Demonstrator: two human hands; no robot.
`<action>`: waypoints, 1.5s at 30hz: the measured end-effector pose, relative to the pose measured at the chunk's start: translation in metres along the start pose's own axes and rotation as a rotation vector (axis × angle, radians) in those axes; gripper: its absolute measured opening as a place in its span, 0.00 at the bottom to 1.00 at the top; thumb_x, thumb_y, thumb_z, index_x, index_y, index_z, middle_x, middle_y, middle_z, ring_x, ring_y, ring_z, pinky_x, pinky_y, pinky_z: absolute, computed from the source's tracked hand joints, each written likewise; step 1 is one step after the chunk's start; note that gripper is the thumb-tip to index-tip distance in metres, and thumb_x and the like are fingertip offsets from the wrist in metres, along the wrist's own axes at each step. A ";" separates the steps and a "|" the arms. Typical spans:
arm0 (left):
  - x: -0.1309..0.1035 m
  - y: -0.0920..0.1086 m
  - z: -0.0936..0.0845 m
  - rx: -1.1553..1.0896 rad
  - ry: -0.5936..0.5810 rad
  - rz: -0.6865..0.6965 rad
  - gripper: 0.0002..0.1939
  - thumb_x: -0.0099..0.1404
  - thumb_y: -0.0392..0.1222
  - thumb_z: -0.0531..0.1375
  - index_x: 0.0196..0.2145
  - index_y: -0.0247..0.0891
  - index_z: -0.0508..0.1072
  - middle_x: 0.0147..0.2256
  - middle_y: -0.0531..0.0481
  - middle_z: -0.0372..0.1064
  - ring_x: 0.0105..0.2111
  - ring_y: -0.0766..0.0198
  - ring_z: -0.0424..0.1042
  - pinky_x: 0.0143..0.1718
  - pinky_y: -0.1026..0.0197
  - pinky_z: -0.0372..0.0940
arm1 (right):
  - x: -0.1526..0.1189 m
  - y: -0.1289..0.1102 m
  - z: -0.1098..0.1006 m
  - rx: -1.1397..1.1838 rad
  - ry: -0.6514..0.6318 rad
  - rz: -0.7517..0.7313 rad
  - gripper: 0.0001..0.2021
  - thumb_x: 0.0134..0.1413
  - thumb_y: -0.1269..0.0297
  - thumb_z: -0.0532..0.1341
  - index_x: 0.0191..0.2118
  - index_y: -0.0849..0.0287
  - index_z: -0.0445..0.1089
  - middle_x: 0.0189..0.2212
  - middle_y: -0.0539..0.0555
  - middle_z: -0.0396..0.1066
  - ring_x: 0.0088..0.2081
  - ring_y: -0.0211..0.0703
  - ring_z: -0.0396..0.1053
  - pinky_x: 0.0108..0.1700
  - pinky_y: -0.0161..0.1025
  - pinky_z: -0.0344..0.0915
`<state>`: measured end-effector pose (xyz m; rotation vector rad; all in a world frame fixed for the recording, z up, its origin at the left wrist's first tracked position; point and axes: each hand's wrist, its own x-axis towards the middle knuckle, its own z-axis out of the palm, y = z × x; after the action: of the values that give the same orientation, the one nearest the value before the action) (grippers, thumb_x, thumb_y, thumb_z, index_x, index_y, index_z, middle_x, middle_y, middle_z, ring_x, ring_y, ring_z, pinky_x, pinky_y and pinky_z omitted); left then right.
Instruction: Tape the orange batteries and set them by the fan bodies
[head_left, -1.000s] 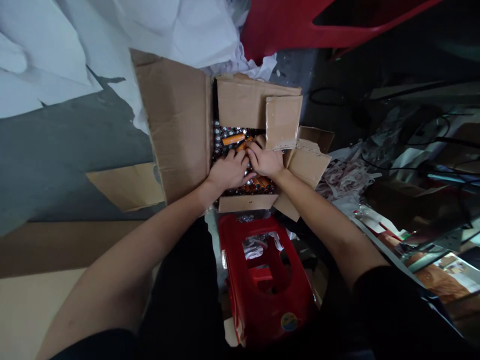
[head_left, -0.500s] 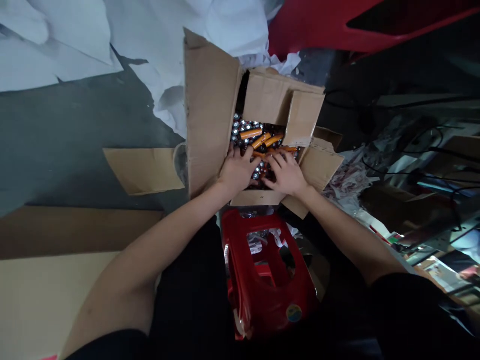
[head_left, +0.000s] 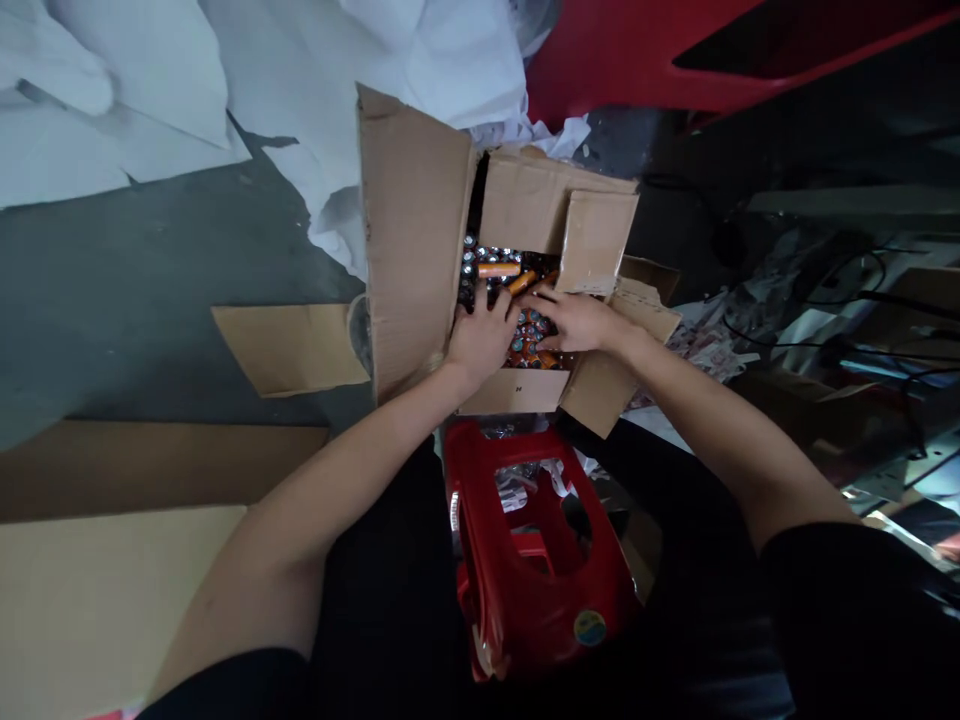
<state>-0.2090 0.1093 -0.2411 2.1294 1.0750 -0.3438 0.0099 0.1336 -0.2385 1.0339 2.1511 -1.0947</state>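
Observation:
An open cardboard box (head_left: pixel 414 245) holds many small cylindrical batteries (head_left: pixel 531 335), most standing upright with their metal ends up. Several orange batteries (head_left: pixel 498 270) lie on their sides on top of these. At the box's left side, my left hand (head_left: pixel 482 342) rests on the batteries, fingers spread, its tips close to the lying ones. My right hand (head_left: pixel 579 320) reaches in from the right with its fingers apart over the batteries. Both hands are open; whether a fingertip presses on a single battery is hard to make out. A flap covers the far part of the box.
Below the box stands a red plastic stool (head_left: pixel 540 590). White sheets (head_left: pixel 442 55) lie at the back, near a red plastic object (head_left: pixel 615 60). A loose cardboard piece (head_left: pixel 289 350) lies on the floor at left, beyond a large carton (head_left: pixel 120 600). Cables and clutter fill the right.
My right hand has shifted slightly rightward and turned more sideways, uncovering upright batteries near the front wall. My left hand has moved slightly right. Fewer lying orange batteries show now.

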 end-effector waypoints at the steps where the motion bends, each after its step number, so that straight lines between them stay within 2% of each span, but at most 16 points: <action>1: 0.000 -0.001 0.001 -0.002 0.016 0.019 0.31 0.68 0.43 0.64 0.65 0.35 0.63 0.62 0.32 0.61 0.63 0.34 0.59 0.54 0.43 0.64 | 0.001 0.001 -0.001 0.019 -0.005 -0.001 0.41 0.57 0.55 0.68 0.73 0.57 0.54 0.68 0.65 0.60 0.53 0.60 0.73 0.49 0.50 0.73; 3: -0.001 -0.004 0.001 -0.008 0.018 0.032 0.33 0.66 0.44 0.66 0.65 0.31 0.63 0.60 0.31 0.63 0.59 0.38 0.62 0.53 0.44 0.64 | 0.003 -0.003 0.000 0.022 -0.025 0.014 0.44 0.55 0.57 0.68 0.74 0.57 0.52 0.69 0.66 0.58 0.52 0.59 0.73 0.48 0.49 0.73; 7: 0.000 -0.002 0.001 0.008 -0.005 0.010 0.30 0.69 0.43 0.62 0.64 0.29 0.63 0.57 0.31 0.65 0.55 0.41 0.66 0.53 0.45 0.65 | 0.009 -0.020 0.006 -0.102 -0.035 0.142 0.49 0.51 0.60 0.70 0.75 0.59 0.49 0.71 0.70 0.52 0.54 0.65 0.71 0.47 0.52 0.73; 10: 0.002 0.000 0.002 0.013 -0.032 -0.014 0.28 0.69 0.43 0.61 0.63 0.27 0.64 0.56 0.31 0.66 0.53 0.41 0.68 0.49 0.47 0.66 | 0.012 -0.032 0.009 -0.170 -0.028 0.227 0.46 0.53 0.62 0.69 0.75 0.55 0.50 0.71 0.68 0.53 0.53 0.66 0.72 0.44 0.52 0.74; 13: 0.004 0.002 0.003 -0.022 -0.066 -0.024 0.24 0.71 0.41 0.59 0.61 0.27 0.66 0.54 0.30 0.68 0.50 0.42 0.71 0.45 0.49 0.67 | 0.010 -0.039 0.011 -0.165 -0.025 0.235 0.41 0.59 0.59 0.65 0.74 0.53 0.51 0.71 0.66 0.53 0.55 0.65 0.69 0.47 0.52 0.73; 18: 0.006 0.005 0.002 -0.030 -0.085 -0.067 0.24 0.72 0.36 0.54 0.63 0.25 0.66 0.56 0.27 0.67 0.58 0.33 0.67 0.43 0.50 0.69 | 0.007 -0.048 0.017 -0.129 -0.020 0.321 0.40 0.59 0.61 0.64 0.75 0.55 0.50 0.72 0.66 0.52 0.58 0.65 0.66 0.50 0.52 0.73; 23: 0.003 0.002 0.004 -0.053 -0.100 0.021 0.26 0.73 0.37 0.51 0.66 0.25 0.63 0.53 0.27 0.69 0.44 0.42 0.76 0.40 0.48 0.71 | 0.007 -0.054 0.021 -0.085 -0.024 0.371 0.43 0.58 0.65 0.62 0.77 0.48 0.45 0.71 0.62 0.53 0.55 0.61 0.69 0.48 0.50 0.75; 25: 0.003 0.004 0.004 -0.033 -0.091 -0.026 0.26 0.75 0.35 0.47 0.67 0.28 0.62 0.53 0.28 0.69 0.43 0.44 0.77 0.38 0.49 0.71 | 0.008 -0.053 0.023 -0.059 -0.001 0.388 0.45 0.57 0.65 0.62 0.77 0.45 0.43 0.71 0.61 0.54 0.55 0.62 0.69 0.48 0.51 0.75; 29: 0.008 0.011 0.001 0.008 -0.081 -0.109 0.26 0.74 0.32 0.43 0.66 0.31 0.63 0.54 0.29 0.68 0.44 0.46 0.77 0.37 0.53 0.71 | 0.008 -0.053 0.029 -0.003 0.079 0.397 0.44 0.55 0.69 0.62 0.76 0.54 0.47 0.71 0.63 0.54 0.57 0.62 0.68 0.54 0.54 0.74; 35: 0.005 0.002 0.004 -0.018 -0.100 0.009 0.24 0.74 0.34 0.48 0.64 0.28 0.65 0.51 0.29 0.71 0.44 0.45 0.78 0.39 0.50 0.72 | 0.005 -0.054 0.036 0.029 0.121 0.376 0.39 0.55 0.70 0.63 0.73 0.57 0.55 0.68 0.66 0.57 0.54 0.62 0.70 0.54 0.55 0.74; 39: -0.003 0.000 0.004 -0.037 -0.056 0.072 0.24 0.73 0.32 0.47 0.63 0.27 0.67 0.51 0.28 0.71 0.46 0.44 0.77 0.41 0.49 0.72 | -0.001 -0.052 0.042 0.091 0.219 0.346 0.35 0.59 0.67 0.62 0.72 0.56 0.58 0.66 0.65 0.58 0.55 0.62 0.71 0.56 0.56 0.74; 42: -0.012 0.003 -0.004 -0.053 -0.031 0.108 0.24 0.73 0.32 0.47 0.63 0.29 0.67 0.53 0.28 0.70 0.43 0.46 0.78 0.39 0.49 0.72 | -0.011 -0.053 0.043 0.189 0.294 0.336 0.34 0.60 0.63 0.63 0.71 0.55 0.59 0.65 0.65 0.59 0.57 0.60 0.70 0.56 0.56 0.75; 45: -0.024 0.008 -0.019 -0.008 0.002 0.127 0.24 0.73 0.30 0.46 0.63 0.30 0.68 0.50 0.31 0.71 0.39 0.49 0.78 0.35 0.51 0.72 | -0.026 -0.060 0.038 0.298 0.357 0.336 0.34 0.58 0.63 0.63 0.70 0.54 0.60 0.64 0.64 0.59 0.60 0.59 0.68 0.52 0.54 0.78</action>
<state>-0.2195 0.1050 -0.2115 2.1794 0.9357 -0.2767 -0.0205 0.0686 -0.2139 1.7713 1.9983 -1.1537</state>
